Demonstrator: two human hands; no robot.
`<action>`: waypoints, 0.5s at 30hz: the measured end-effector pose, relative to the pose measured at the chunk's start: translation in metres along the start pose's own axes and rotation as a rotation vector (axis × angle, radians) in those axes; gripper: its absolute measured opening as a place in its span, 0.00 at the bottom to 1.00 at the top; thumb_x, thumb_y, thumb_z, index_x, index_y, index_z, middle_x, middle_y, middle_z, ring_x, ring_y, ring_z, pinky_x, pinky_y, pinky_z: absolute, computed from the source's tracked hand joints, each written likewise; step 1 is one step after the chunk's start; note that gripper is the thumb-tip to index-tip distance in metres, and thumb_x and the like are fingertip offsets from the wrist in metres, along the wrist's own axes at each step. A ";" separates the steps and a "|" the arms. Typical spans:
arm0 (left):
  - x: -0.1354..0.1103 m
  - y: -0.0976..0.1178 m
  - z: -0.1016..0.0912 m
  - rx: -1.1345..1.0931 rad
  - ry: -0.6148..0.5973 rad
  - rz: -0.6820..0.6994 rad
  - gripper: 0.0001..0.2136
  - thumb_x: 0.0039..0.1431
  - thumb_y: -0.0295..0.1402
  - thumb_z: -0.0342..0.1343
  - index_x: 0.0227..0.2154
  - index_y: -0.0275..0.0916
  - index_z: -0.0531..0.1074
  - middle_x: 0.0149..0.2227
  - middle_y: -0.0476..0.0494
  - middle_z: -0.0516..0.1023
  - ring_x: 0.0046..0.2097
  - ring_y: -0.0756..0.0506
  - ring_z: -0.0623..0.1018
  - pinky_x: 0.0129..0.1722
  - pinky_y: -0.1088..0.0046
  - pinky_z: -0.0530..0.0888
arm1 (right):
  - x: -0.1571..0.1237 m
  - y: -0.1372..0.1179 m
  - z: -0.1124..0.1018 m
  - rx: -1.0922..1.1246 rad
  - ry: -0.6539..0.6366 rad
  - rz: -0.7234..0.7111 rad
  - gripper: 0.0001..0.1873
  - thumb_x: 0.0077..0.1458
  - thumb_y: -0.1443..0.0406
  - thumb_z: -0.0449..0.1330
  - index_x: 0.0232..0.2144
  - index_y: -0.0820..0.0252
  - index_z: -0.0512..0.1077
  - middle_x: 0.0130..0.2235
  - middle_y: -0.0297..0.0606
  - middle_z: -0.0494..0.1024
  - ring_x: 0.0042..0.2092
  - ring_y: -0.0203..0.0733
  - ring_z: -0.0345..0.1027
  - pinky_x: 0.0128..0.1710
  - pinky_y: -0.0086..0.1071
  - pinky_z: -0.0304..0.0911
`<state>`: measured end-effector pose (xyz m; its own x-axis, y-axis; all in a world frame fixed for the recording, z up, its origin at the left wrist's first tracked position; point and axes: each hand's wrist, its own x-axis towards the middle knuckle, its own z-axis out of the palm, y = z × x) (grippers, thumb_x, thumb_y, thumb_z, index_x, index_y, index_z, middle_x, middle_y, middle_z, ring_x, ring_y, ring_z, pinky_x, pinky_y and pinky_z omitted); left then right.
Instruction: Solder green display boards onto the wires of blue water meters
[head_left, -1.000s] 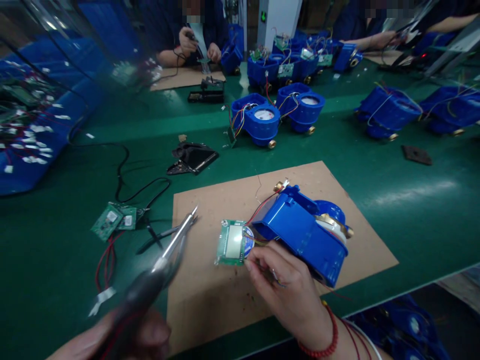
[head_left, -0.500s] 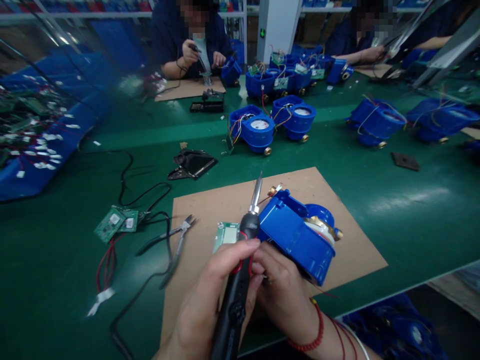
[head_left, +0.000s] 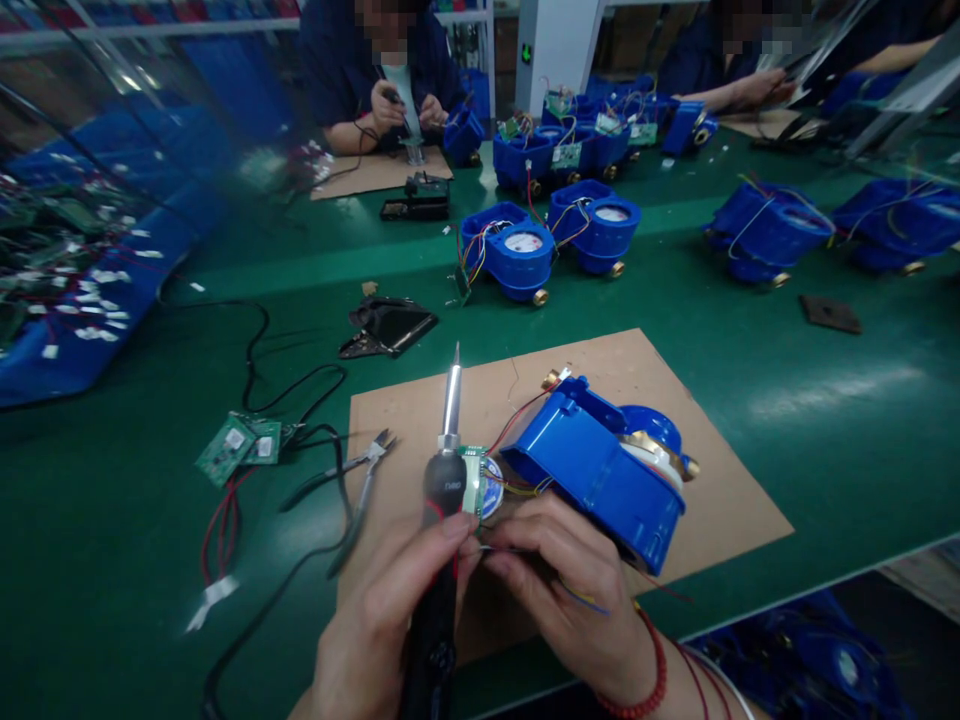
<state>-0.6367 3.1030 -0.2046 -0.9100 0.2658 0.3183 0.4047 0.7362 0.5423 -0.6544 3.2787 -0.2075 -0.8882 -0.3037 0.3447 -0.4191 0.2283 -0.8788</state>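
Observation:
My left hand [head_left: 382,610] is closed around the black handle of a soldering iron [head_left: 445,480], whose metal tip points up and away from me. My right hand [head_left: 574,585] pinches thin wires close to the left fingertips; a blue and yellow wire [head_left: 585,597] crosses its fingers. Behind the iron lies a small green circuit board [head_left: 472,485], partly hidden, beside a round item with a blue-and-white label [head_left: 492,490]. A blue water meter [head_left: 600,475] rests on its side just beyond my right hand, with red and yellow wires running from its housing towards the board.
A cardboard sheet [head_left: 720,500] covers the green table [head_left: 810,440]. Cutting pliers [head_left: 364,470], two circuit boards [head_left: 240,445] and a black cable lie left. More blue meters [head_left: 517,255] stand further back. A blue bin [head_left: 112,350] holds boards. Co-workers sit opposite.
My left hand and the soldering iron have shifted left, uncovering the round labelled item. My right hand has also moved slightly, and its wires now show between the two hands.

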 end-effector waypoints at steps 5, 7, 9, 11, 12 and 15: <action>-0.014 -0.002 0.007 -0.018 0.106 0.051 0.17 0.53 0.25 0.53 0.47 0.38 0.62 0.43 0.44 0.71 0.44 0.49 0.72 0.44 0.80 0.70 | -0.002 -0.002 0.004 -0.016 0.048 -0.030 0.08 0.50 0.75 0.57 0.34 0.62 0.69 0.31 0.36 0.73 0.34 0.35 0.65 0.33 0.31 0.62; -0.017 -0.001 0.009 -0.039 0.153 0.035 0.18 0.53 0.27 0.53 0.48 0.39 0.62 0.44 0.43 0.71 0.44 0.48 0.73 0.41 0.78 0.72 | -0.002 -0.004 0.004 -0.025 0.049 -0.042 0.08 0.49 0.76 0.56 0.33 0.63 0.69 0.30 0.36 0.72 0.34 0.36 0.65 0.33 0.32 0.62; -0.019 -0.001 0.010 -0.047 0.174 -0.016 0.17 0.53 0.28 0.54 0.47 0.40 0.63 0.44 0.44 0.71 0.43 0.47 0.73 0.40 0.75 0.72 | -0.003 -0.005 0.004 -0.035 0.060 -0.055 0.08 0.49 0.76 0.56 0.33 0.63 0.69 0.30 0.36 0.72 0.33 0.35 0.65 0.32 0.32 0.62; -0.019 0.000 0.006 -0.044 0.278 -0.131 0.17 0.52 0.28 0.54 0.46 0.41 0.65 0.42 0.46 0.72 0.40 0.49 0.74 0.39 0.78 0.71 | -0.003 -0.007 0.003 -0.047 0.106 -0.053 0.09 0.48 0.77 0.56 0.33 0.63 0.69 0.29 0.35 0.72 0.33 0.35 0.65 0.32 0.31 0.62; -0.017 0.000 0.003 -0.052 0.362 -0.196 0.17 0.51 0.27 0.55 0.46 0.41 0.65 0.40 0.47 0.72 0.38 0.50 0.74 0.38 0.80 0.71 | -0.003 -0.007 0.002 -0.053 0.135 -0.041 0.09 0.48 0.77 0.56 0.32 0.63 0.69 0.30 0.35 0.71 0.33 0.34 0.65 0.32 0.30 0.62; -0.009 0.004 -0.008 -0.065 0.524 -0.307 0.22 0.45 0.26 0.59 0.46 0.39 0.65 0.36 0.50 0.73 0.34 0.53 0.74 0.37 0.84 0.70 | -0.004 -0.008 0.002 -0.043 0.147 -0.002 0.09 0.49 0.77 0.56 0.32 0.63 0.69 0.31 0.35 0.72 0.34 0.33 0.66 0.33 0.29 0.63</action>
<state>-0.6260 3.0981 -0.1994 -0.8269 -0.3066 0.4713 0.1505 0.6870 0.7109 -0.6476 3.2766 -0.2025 -0.9042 -0.1660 0.3935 -0.4255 0.2687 -0.8642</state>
